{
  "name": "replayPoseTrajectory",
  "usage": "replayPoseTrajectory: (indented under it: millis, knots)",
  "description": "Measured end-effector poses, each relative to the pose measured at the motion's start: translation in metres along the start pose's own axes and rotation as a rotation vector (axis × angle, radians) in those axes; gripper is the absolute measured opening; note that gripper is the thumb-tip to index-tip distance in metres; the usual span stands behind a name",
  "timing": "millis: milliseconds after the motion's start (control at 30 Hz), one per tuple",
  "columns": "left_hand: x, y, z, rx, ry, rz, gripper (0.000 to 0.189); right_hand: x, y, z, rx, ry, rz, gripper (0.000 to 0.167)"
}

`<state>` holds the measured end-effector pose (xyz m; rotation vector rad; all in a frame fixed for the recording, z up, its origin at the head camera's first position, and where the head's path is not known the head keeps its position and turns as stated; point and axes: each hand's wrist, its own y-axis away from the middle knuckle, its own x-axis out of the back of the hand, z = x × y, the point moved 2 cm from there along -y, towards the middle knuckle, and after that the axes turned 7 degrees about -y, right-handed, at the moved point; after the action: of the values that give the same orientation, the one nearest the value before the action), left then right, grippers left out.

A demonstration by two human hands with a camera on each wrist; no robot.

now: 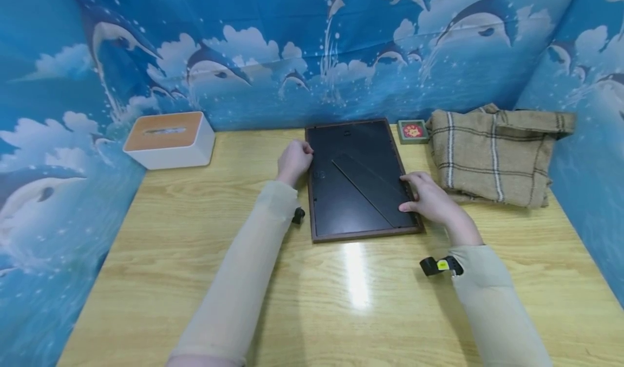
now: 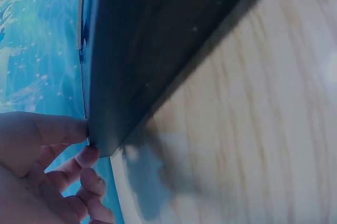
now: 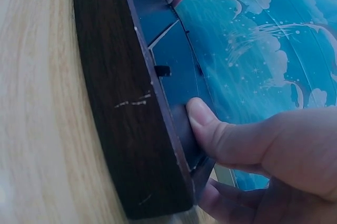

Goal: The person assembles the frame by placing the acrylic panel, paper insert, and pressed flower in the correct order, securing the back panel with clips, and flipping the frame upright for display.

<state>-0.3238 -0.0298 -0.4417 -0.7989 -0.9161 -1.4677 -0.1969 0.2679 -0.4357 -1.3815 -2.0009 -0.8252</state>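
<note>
A dark picture frame (image 1: 358, 182) lies on the table with its black back up. Its stand leg (image 1: 372, 191) runs diagonally across the backing. At the frame's left edge, my left hand (image 1: 295, 162) pinches the rim with curled fingers; the left wrist view shows the thumb and a fingertip against the frame's side (image 2: 142, 50). My right hand (image 1: 429, 198) grips the right edge near the lower corner. Seen from the right wrist, its thumb (image 3: 202, 113) presses on the backing while the other fingers go round the outer side, partly hidden.
A white tissue box (image 1: 175, 147) with a wooden-looking top stands at the back left. Behind the frame's right corner sits a small green-edged square box (image 1: 413, 132). A folded plaid cloth (image 1: 492, 158) lies at the right. Dolphin-print curtains (image 1: 273, 58) border the wooden table (image 1: 161, 258).
</note>
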Motion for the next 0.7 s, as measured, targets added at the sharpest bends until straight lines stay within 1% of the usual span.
replayPoseTrajectory:
  millis: [133, 200, 300, 367, 467, 500, 567, 633, 700]
  knots:
    - [-0.002, -0.002, -0.001, -0.017, 0.008, -0.025, 0.014, 0.000, 0.001, 0.002, -0.008, -0.008, 0.000, 0.072]
    - [-0.002, -0.003, -0.003, -0.015, 0.017, -0.034, 0.012, -0.001, 0.001, 0.002, -0.006, -0.010, 0.005, 0.072]
    - [-0.001, -0.003, -0.006, -0.004, 0.052, -0.040, 0.011, -0.001, 0.000, 0.001, 0.019, 0.021, 0.043, 0.072]
    - [-0.002, -0.003, -0.008, 0.003, 0.092, -0.039, 0.011, -0.002, 0.000, 0.000, 0.067, 0.060, 0.092, 0.069]
    - [-0.004, -0.001, -0.010, 0.001, 0.156, -0.010, 0.015, -0.004, 0.002, -0.002, 0.189, 0.102, 0.147, 0.053]
    - [-0.005, 0.000, -0.010, 0.002, 0.173, 0.001, 0.018, -0.005, 0.004, -0.003, 0.229, 0.104, 0.156, 0.047]
    - [-0.007, 0.001, -0.010, 0.000, 0.198, 0.020, 0.025, -0.007, 0.007, -0.002, 0.290, 0.097, 0.147, 0.035]
    - [-0.008, 0.003, -0.009, 0.000, 0.219, 0.017, 0.032, -0.008, 0.011, -0.001, 0.316, 0.092, 0.129, 0.030]
    - [-0.008, 0.005, -0.007, 0.002, 0.243, -0.006, 0.037, -0.008, 0.016, 0.000, 0.313, 0.091, 0.127, 0.030]
